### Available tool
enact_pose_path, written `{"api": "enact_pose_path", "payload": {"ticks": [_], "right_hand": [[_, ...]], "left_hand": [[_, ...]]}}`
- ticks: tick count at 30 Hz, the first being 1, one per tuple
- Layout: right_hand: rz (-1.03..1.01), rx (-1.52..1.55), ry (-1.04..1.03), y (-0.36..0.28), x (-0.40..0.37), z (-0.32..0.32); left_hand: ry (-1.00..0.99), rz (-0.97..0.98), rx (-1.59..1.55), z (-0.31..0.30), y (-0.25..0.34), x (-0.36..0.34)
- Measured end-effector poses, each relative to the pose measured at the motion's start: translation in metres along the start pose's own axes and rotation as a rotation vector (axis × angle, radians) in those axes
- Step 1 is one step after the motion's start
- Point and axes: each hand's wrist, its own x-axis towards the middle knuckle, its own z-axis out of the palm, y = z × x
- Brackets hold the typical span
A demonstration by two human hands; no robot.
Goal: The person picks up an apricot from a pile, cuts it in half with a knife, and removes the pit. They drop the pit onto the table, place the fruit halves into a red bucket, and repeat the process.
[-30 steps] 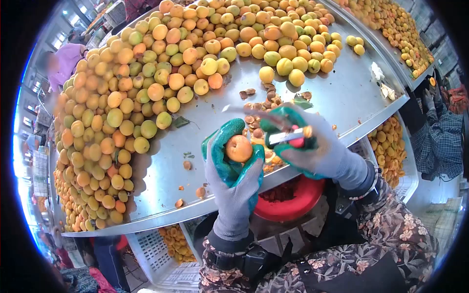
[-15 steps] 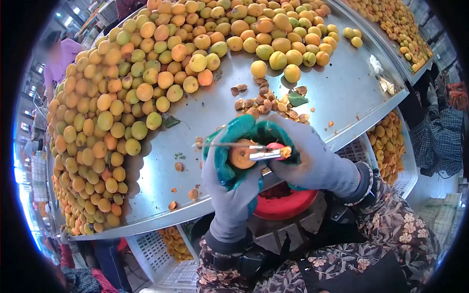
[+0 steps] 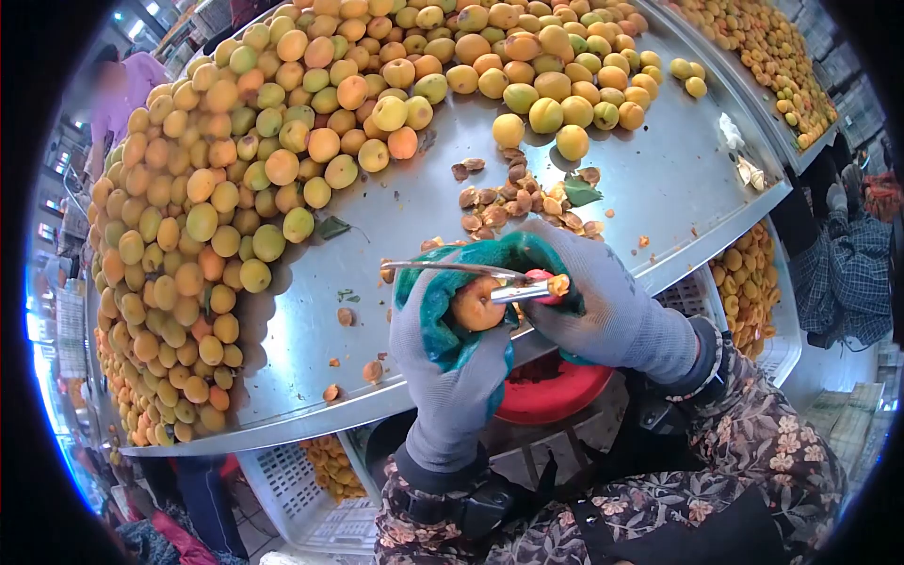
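Note:
Both my hands wear grey gloves with green coated palms. My left hand [image 3: 447, 325] is curled round an orange apricot [image 3: 476, 304], just over the table's front edge. My right hand [image 3: 598, 301] is closed on a red-handled pitting tool with a short metal tube [image 3: 516, 293], whose near end meets the apricot's side. A bit of orange flesh [image 3: 559, 284] sits at the tube's other end. A thin metal blade [image 3: 443, 267] reaches left from the right fingers, above the apricot. Behind my hands lie brown apricot stones [image 3: 518, 200] in a loose heap.
A large heap of apricots [image 3: 226, 207] covers the left and back of the metal table [image 3: 395, 221]. A green leaf [image 3: 581, 193] lies by the stones. Below are a red bowl [image 3: 556, 391] and white crates [image 3: 306, 494] with apricot pieces. People stand left and right.
The thin blade has tilted from nearly level, its left end now higher. The apricot has turned a little in my left hand and shifted slightly right. The whole view has shifted slightly.

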Motion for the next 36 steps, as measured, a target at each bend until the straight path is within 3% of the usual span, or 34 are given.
{"api": "enact_pose_path", "payload": {"ticks": [5, 7, 11, 13, 17, 20, 24, 27, 29, 33, 34, 36], "right_hand": [[-0.026, -0.043, 0.033, -0.001, -0.002, 0.002], [0.143, -0.024, -0.094, -0.006, -0.002, 0.0], [0.15, 0.078, -0.111, -0.009, 0.0, 0.005], [0.012, -0.055, -0.074, -0.011, -0.001, 0.006], [0.056, -0.397, -0.092, -0.008, 0.006, 0.003], [0.049, -0.412, 0.018, -0.002, 0.006, 0.004], [0.028, -0.305, -0.027, 0.003, 0.004, 0.002], [0.024, -0.348, -0.08, -0.001, 0.005, 0.004], [0.052, -0.411, -0.105, -0.008, 0.007, 0.006], [0.088, -0.685, 0.021, -0.006, 0.016, 0.002], [0.145, -0.74, 0.059, 0.0, 0.021, -0.002], [0.053, -0.694, 0.268, 0.01, 0.022, -0.015]], "left_hand": [[0.033, 0.074, 0.059, 0.005, 0.002, 0.002], [0.067, 0.075, 0.038, 0.007, 0.002, 0.002], [0.089, 0.065, 0.023, 0.01, 0.003, 0.001], [-0.017, 0.15, 0.189, 0.005, 0.002, 0.005], [0.045, 0.184, 0.48, 0.006, -0.001, 0.006], [0.081, -0.193, -0.098, 0.007, 0.006, 0.007], [-0.048, -0.381, -0.333, -0.004, -0.001, 0.008], [-0.157, -0.369, -0.233, -0.012, -0.006, 0.007], [0.003, -0.046, 0.23, -0.007, -0.003, 0.004], [0.103, -0.126, 0.071, -0.004, 0.004, 0.004], [0.109, -0.075, 0.033, -0.005, 0.006, 0.004], [0.083, -0.002, -0.035, -0.007, 0.007, 0.005]]}}
